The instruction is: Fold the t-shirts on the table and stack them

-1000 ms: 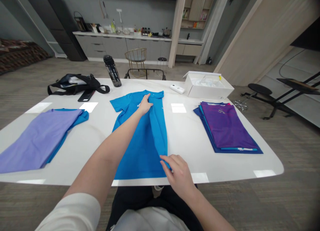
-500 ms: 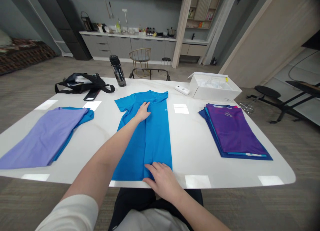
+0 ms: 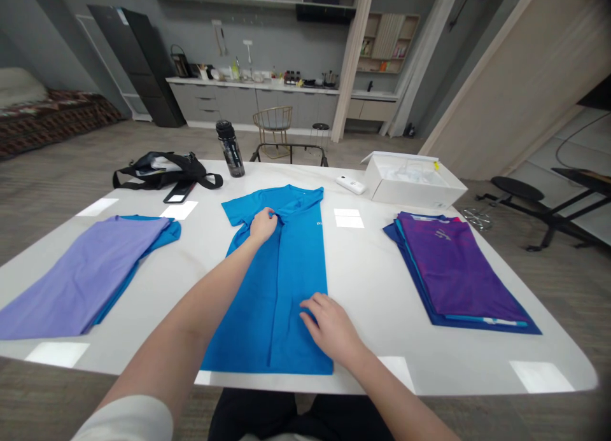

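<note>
A bright blue T-shirt point(image 3: 300, 269) lies on the white table in front of me, its right side folded over toward the middle and its left sleeve spread out. Near the collar my left hand point(image 3: 264, 224) is closed, thumb and fingers pinching the fabric at the fold's upper end. My right hand point(image 3: 331, 323) hovers by the shirt's lower right edge, its fingers apart and holding nothing; whether the fingertips touch the cloth I cannot tell.
A lavender garment point(image 3: 90, 269) lies over a blue one at left. Folded shirts, a purple one point(image 3: 458, 269) on top, are stacked at right. Along the back stand a black bag point(image 3: 167, 167), a phone point(image 3: 179, 191), a bottle point(image 3: 230, 149), a white device point(image 3: 351, 184) and a white box point(image 3: 413, 181).
My left hand has shifted slightly left and closed on the fabric near the collar. My right hand has left the bottom hem and moved up and right. The camera view has tilted up.
</note>
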The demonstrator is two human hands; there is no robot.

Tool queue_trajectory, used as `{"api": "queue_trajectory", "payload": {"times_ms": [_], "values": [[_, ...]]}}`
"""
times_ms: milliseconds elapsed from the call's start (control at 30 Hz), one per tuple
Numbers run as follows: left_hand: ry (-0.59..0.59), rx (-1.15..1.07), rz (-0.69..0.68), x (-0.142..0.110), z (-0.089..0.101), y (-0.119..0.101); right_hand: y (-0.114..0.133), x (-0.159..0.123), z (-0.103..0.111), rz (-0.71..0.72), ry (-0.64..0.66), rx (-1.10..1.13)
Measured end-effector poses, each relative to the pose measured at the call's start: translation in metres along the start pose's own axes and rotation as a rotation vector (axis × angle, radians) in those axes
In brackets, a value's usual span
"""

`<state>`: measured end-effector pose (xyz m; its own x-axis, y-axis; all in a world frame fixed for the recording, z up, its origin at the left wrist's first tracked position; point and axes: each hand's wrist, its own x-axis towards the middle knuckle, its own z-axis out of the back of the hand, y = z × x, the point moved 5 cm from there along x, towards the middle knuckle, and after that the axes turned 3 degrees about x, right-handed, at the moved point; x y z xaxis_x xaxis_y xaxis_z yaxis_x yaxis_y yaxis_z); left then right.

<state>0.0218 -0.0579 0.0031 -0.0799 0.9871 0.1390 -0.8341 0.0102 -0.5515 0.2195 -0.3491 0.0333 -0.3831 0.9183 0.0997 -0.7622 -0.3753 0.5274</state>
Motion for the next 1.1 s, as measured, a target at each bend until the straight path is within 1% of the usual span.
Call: {"api": "queue_trajectory", "payload": {"times_ms": [100, 233, 333, 400, 500, 567, 633, 733, 867, 1000, 1100], "values": [[0.01, -0.001, -0.055, 0.019, 0.001, -0.004, -0.025, 0.045, 0.009, 0.044, -0.034, -0.028], [0.066, 0.015, -0.08, 0.048, -0.005, -0.009, -0.065, 0.117, 0.011, 0.082, -0.082, -0.016], [0.134, 0.051, -0.072, 0.07, -0.013, -0.01, -0.098, 0.17, 0.012, 0.028, -0.142, -0.067], [0.196, 0.086, -0.069, 0.083, -0.02, -0.011, -0.119, 0.202, 0.014, -0.016, -0.157, -0.115], [0.29, 0.151, -0.08, 0.097, -0.031, -0.014, -0.144, 0.243, 0.02, -0.088, -0.186, -0.174], [0.328, 0.2, -0.088, 0.101, -0.038, -0.016, -0.159, 0.264, 0.025, -0.152, -0.213, -0.196], [0.355, 0.247, -0.084, 0.102, -0.043, -0.018, -0.171, 0.28, 0.025, -0.218, -0.208, -0.215], [0.402, 0.289, -0.08, 0.101, -0.051, -0.02, -0.185, 0.292, 0.019, -0.275, -0.151, -0.259], [0.445, 0.294, -0.108, 0.099, -0.057, -0.021, -0.193, 0.292, 0.008, -0.285, -0.094, -0.303], [0.398, 0.297, -0.126, 0.1, -0.053, -0.019, -0.194, 0.289, 0.005, -0.293, -0.085, -0.315], [0.415, 0.315, -0.123, 0.102, -0.05, -0.017, -0.193, 0.289, 0.007, -0.307, -0.065, -0.312]]}}
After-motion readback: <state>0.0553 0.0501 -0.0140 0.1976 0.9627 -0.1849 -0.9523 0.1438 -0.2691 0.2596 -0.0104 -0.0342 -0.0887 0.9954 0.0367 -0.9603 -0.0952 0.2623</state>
